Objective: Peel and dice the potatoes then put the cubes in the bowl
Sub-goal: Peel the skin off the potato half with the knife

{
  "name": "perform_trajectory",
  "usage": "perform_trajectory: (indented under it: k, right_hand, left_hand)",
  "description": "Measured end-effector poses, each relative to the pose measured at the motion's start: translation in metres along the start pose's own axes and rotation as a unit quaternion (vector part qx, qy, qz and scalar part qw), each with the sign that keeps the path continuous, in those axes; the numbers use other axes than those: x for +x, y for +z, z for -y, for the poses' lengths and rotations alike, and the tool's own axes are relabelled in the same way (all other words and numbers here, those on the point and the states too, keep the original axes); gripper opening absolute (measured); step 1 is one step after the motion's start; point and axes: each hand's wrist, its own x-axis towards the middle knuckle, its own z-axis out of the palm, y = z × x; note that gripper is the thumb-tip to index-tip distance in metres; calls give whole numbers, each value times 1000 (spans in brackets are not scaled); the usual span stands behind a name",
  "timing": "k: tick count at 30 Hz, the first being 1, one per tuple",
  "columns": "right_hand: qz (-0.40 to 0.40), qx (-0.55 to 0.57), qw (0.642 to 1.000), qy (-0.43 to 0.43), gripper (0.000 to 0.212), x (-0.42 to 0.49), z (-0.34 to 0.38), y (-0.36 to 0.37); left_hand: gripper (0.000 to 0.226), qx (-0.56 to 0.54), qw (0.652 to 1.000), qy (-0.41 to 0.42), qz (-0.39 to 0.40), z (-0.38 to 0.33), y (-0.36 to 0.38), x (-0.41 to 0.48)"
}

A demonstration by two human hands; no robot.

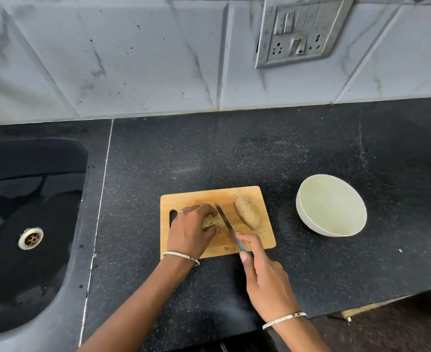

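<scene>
A wooden cutting board (250, 196) lies on the black counter. My left hand (190, 231) curls over a potato (213, 222) on the board's left half and holds it down; most of that potato is hidden under the fingers. My right hand (265, 278) grips the handle of a knife (226, 221), whose blade rests against the right side of the held potato. A second, whole brown potato (248, 212) lies on the board's right half. A pale empty bowl (332, 205) stands on the counter to the right of the board.
A black sink (29, 212) with a metal drain (30, 238) is set into the counter at the left. A tiled wall with a switch and socket panel (300, 31) rises behind. The counter's front edge runs along the bottom right.
</scene>
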Motion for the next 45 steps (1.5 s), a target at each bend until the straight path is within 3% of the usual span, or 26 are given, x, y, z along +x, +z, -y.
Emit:
perform_trajectory:
  k: [25,45]
  right_hand:
    - [-38,-29,999,5,26,29,3,39]
    - [-41,-5,999,-1,32,23,7,26]
  left_hand:
    - [16,3,1000,-14,-4,-1,-1,0]
    - [23,-26,999,-24,-13,1,-3,-5]
